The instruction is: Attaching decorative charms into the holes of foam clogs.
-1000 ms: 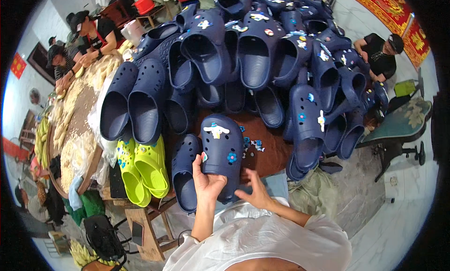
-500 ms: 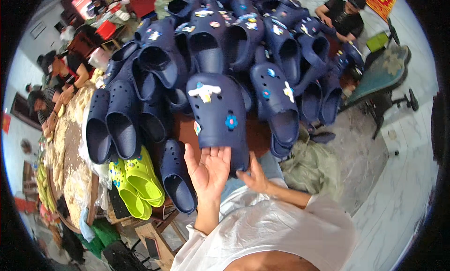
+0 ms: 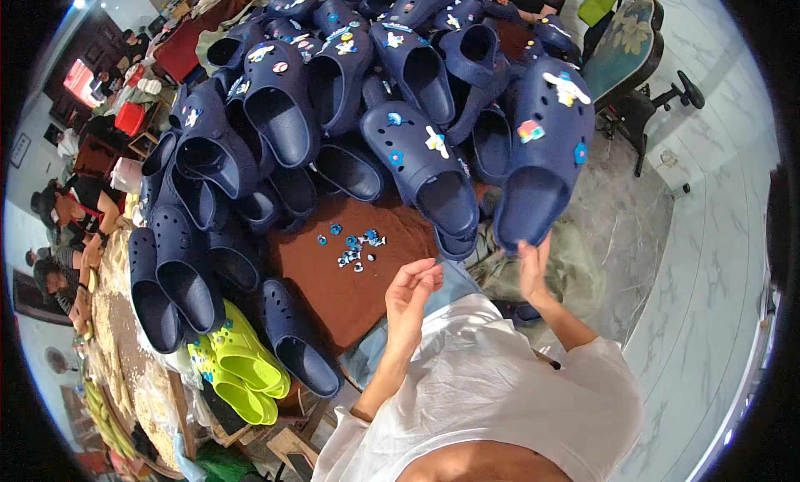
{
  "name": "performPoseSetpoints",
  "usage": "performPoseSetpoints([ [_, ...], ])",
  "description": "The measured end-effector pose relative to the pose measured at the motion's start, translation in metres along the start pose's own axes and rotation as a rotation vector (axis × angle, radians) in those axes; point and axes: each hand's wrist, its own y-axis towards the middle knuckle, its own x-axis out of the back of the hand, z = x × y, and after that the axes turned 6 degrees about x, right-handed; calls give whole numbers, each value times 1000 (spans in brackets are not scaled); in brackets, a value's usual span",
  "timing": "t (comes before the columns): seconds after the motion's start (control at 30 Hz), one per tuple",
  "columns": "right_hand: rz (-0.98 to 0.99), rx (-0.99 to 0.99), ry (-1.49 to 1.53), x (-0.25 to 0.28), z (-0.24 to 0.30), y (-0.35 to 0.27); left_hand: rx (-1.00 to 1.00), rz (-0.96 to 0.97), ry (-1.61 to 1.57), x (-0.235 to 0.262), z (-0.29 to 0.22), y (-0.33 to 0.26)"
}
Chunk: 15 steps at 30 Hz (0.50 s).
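In my right hand [image 3: 534, 269] is a navy clog [image 3: 533, 194], gripped at the heel end. Its toe points away and up to the right. A white figure charm, a multicoloured charm and a blue flower charm sit on its upper. My left hand [image 3: 408, 294] is raised with loosely bent fingers over the near edge of the brown table surface [image 3: 312, 274], with no object visible in it. Beyond that hand lie several small blue and white charms [image 3: 358, 247]. Left of the held clog, another charm-decorated navy clog [image 3: 421, 165] rests on the pile's near side.
Navy clogs [image 3: 279, 103] are heaped across the far side. Lime-green clogs [image 3: 237, 361] and a plain navy clog [image 3: 300, 340] stand at the left. An office chair [image 3: 629, 53] is at the far right. Other people [image 3: 79, 203] work at the left and far side.
The clog has moved from centre to the right in my right hand, uncovering the small charms on the table. My left hand has let go of it. The view has shifted.
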Motion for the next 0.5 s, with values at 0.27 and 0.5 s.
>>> performPoseSetpoints([
  [0.27, -271, -162, 208, 0, -17, 33, 52, -29, 87, 8, 31, 12],
  [0.5, -168, -238, 211, -9, -33, 56, 79, 38, 177, -4, 40, 29],
])
